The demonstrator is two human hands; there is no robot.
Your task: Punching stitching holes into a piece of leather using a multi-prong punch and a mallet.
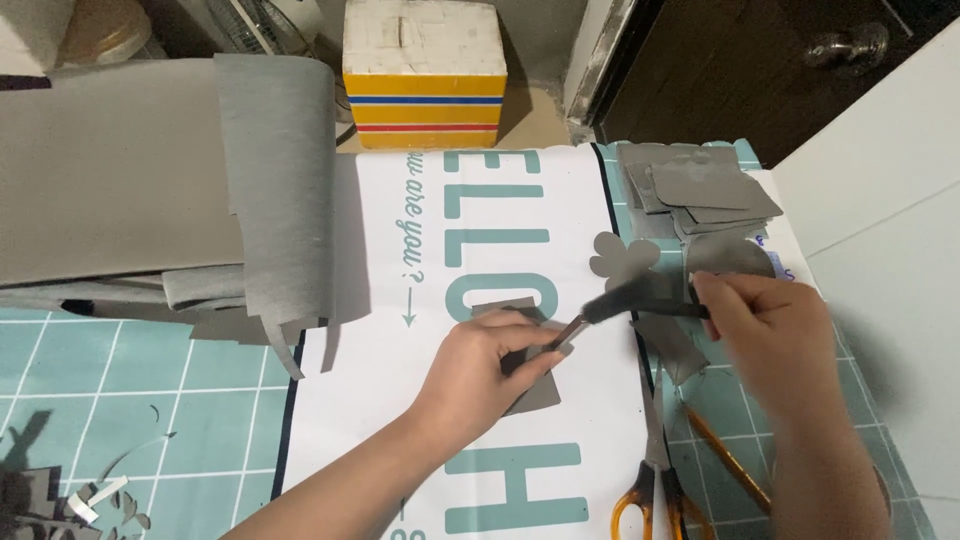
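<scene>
My left hand (478,372) presses down on a small grey rectangular piece (537,392) lying on a white sheet with teal letters (480,220). My right hand (775,335) grips a dark tool (640,300), blurred by motion; its thin tip reaches toward the grey piece by my left fingers. A grey flower-shaped cutout (622,258) lies just beyond the tool.
A stack of grey cut pieces (695,190) sits at the back right. Orange-handled scissors (650,470) lie at the front right. A large roll of grey sheet (150,190) covers the back left, a yellow striped box (424,75) stands behind. Grey scraps (70,495) litter the teal cutting mat (120,390).
</scene>
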